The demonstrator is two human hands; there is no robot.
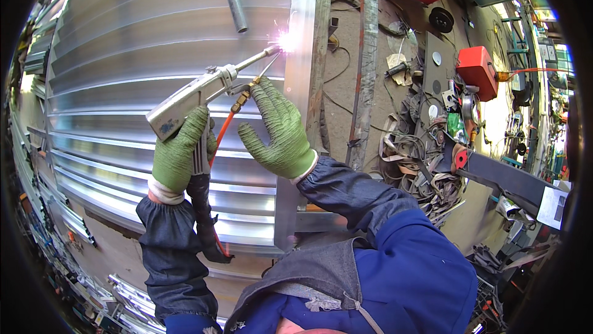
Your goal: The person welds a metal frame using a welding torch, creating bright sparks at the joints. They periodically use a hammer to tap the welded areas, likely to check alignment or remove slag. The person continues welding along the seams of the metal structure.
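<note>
My left hand [180, 153], in a green rubber-coated glove, is closed around the grip of a metal welding gun [190, 98]. The gun's nozzle ends at a bright pinkish arc [286, 42] with sparks, on the frame of a louvered metal panel [300, 74]. My right hand [280, 132], gloved alike, is beside the brass fitting [242, 100] of an orange hose [222, 137]; its fingertips are at the fitting's thin metal tube, which points at the arc. Its thumb is spread apart. Whether the fingertips grip the fitting cannot be told. Glare hides the joint.
A metal tube [233, 0] lies on the slats above the gun. Steel beams [363, 65] run along the panel's right side. Beyond are red machines [477, 72], cables, a spool [441, 19] and a heap of scraps [431, 167]. A black-wrapped gun cable [202, 223] hangs between my forearms.
</note>
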